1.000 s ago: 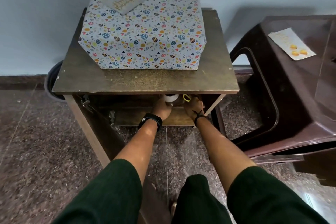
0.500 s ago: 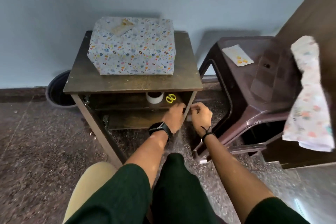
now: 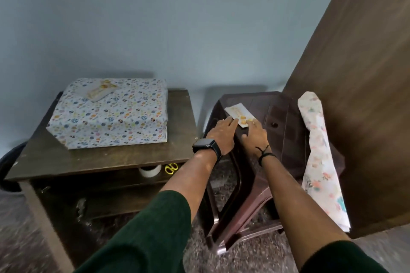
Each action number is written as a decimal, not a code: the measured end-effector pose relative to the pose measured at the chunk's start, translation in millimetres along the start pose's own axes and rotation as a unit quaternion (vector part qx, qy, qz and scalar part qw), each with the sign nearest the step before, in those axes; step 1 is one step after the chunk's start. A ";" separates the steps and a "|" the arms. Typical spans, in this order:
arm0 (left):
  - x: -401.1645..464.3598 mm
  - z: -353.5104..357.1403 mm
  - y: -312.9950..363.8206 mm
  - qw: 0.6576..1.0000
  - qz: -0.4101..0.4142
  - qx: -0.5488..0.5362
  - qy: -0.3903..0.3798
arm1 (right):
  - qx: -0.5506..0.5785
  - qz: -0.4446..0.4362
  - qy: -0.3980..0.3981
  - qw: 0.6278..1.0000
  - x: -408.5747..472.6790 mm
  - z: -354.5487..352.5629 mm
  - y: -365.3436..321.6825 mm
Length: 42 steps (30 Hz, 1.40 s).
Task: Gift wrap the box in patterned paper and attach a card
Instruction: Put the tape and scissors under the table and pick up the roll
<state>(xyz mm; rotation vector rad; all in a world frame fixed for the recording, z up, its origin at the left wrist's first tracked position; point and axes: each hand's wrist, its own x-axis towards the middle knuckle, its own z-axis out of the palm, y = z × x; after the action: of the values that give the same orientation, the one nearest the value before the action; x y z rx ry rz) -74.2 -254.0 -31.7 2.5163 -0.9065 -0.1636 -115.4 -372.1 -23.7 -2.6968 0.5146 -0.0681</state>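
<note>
Both hands reach the card (image 3: pixel 238 113) on the stool (image 3: pixel 286 117): left hand (image 3: pixel 221 134) flat, fingers apart; right hand (image 3: pixel 255 136) perhaps pinching (blurred, cannot tell). Lift by edges, avoiding creases.

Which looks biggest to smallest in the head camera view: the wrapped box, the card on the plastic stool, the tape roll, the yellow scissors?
1. Wrapped box
2. Card on the plastic stool
3. Tape roll
4. Yellow scissors

Tape and scissors look close in size, both half hidden under the tabletop, so their order is unsure.
</note>
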 end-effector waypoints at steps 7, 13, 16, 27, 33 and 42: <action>30.7 17.8 -1.8 0.993 -0.086 -0.047 -0.066 | -0.003 0.003 0.048 0.999 14.2 5.6 4.4; 13.2 24.1 17.9 0.965 -0.132 -0.196 0.114 | 0.028 0.057 0.091 0.994 -7.7 8.3 6.4; -6.1 31.6 24.8 0.903 -0.212 -0.340 0.157 | 0.089 0.074 0.074 0.990 -25.7 5.2 0.0; -92.5 27.0 18.0 0.651 -0.274 -0.692 0.152 | -0.053 0.004 0.004 0.999 -101.6 12.6 -29.9; -108.8 16.3 25.9 0.533 -0.280 -0.779 0.177 | 0.072 -0.027 0.038 0.996 -108.8 9.6 -47.5; -147.5 8.8 -30.7 0.475 -0.413 -0.733 0.258 | 0.188 -0.036 0.087 0.978 -137.6 59.8 -92.8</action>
<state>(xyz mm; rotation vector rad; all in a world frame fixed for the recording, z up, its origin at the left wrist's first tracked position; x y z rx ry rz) -173.3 -143.7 -59.7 0.8837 0.6843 -0.2707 -204.5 -220.6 -39.4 -2.3484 0.4057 -0.3850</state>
